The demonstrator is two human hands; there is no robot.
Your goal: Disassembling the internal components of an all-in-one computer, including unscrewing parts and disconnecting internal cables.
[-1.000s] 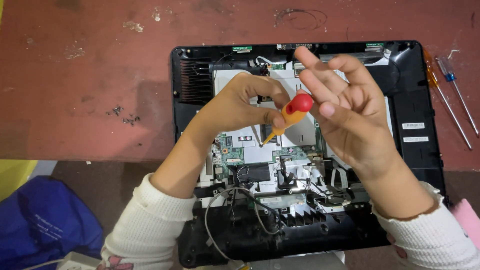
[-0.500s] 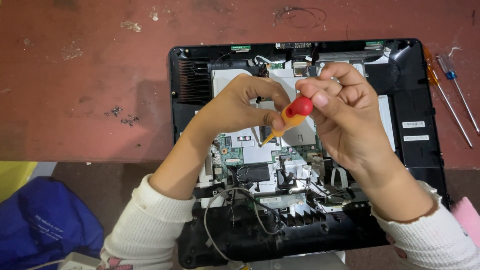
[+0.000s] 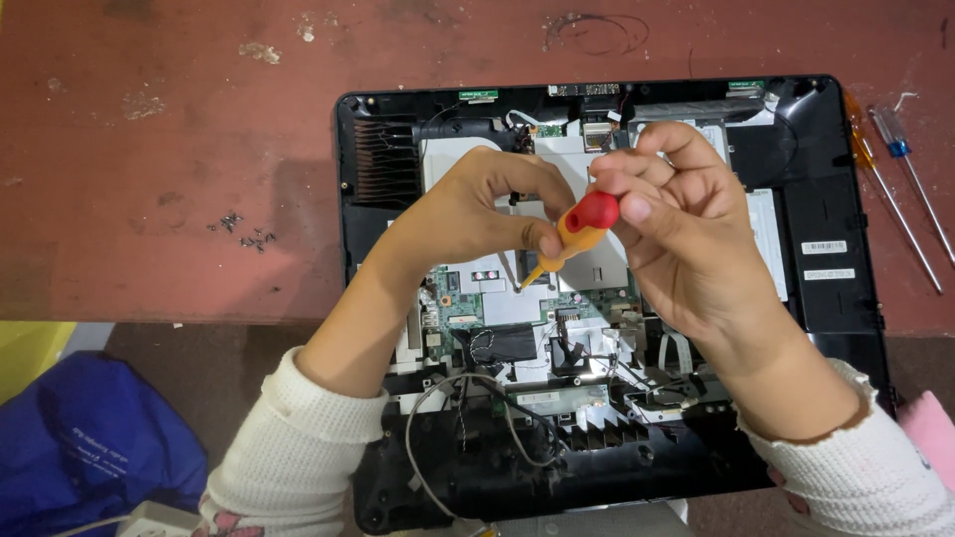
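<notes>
An opened black laptop base (image 3: 816, 199) lies on a red table, its green circuit board (image 3: 463, 308) and metal shields exposed. My left hand (image 3: 477, 214) grips the orange shaft-end of a small screwdriver (image 3: 577, 229) with a red cap, its tip down on the board near the centre. My right hand (image 3: 676, 219) has its fingers curled around the red cap from the right. Loose grey cables (image 3: 448, 418) trail over the near edge of the base.
Two more screwdrivers, one orange (image 3: 885, 189) and one blue-handled (image 3: 910, 169), lie on the red table (image 3: 149, 199) to the right. Several small screws (image 3: 244, 234) sit left of the laptop. A blue bag (image 3: 90, 447) lies low at the left, below the table edge.
My right hand's fingers, spread open a second ago, have curled in and closed around the screwdriver's red cap. The left hand and screwdriver have stayed in place.
</notes>
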